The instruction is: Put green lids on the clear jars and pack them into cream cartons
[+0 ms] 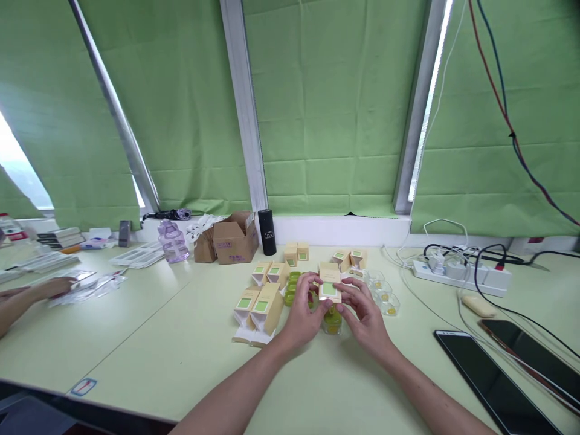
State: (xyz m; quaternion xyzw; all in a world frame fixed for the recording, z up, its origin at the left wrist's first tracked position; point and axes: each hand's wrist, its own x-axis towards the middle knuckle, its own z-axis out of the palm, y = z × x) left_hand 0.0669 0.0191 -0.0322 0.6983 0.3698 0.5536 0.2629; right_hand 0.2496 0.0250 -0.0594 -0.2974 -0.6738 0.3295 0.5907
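My left hand (306, 311) and my right hand (365, 311) both grip a small cream carton (330, 277) with a green label, fingers closed on its two sides. Just below the carton sits a clear cup with yellow-green contents (332, 321); whether the two touch I cannot tell. Left of my hands stand several similar cartons with open flaps (267, 307). Green plastic pieces (290, 289) show partly behind my left hand. To the right of my right hand are clear cups with yellow centres (385, 296). Two more open cartons (349, 260) stand behind my hands.
A brown cardboard box (235, 238), a black cylinder (267, 232) and a purple bottle (173, 241) stand at the back. On the right lie a power strip (462, 275) with cables and two phones (493, 380). Another person's hand (57, 287) rests near plastic bags at far left.
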